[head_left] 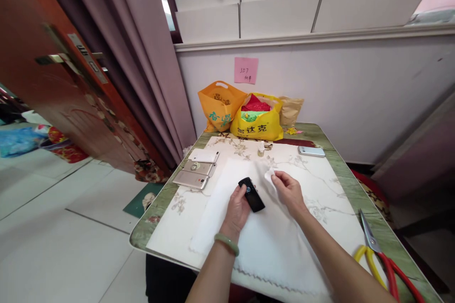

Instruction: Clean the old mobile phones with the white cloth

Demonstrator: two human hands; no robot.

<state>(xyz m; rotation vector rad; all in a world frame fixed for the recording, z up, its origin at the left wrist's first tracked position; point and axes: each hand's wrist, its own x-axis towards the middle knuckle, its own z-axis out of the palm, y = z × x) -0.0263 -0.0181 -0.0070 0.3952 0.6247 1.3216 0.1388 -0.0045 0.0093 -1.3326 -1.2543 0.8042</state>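
While left hand (236, 210) clamps black device (251, 194), right hand (289, 191) pinches wipe (269, 177) just right of it; wiping apparently requires contact.

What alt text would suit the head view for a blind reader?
A left hand holds a small black device over a white cloth on a table, while the right hand pinches a white wipe beside it. Three phones lie at the table's left, bags at its far edge, scissors at the near right.
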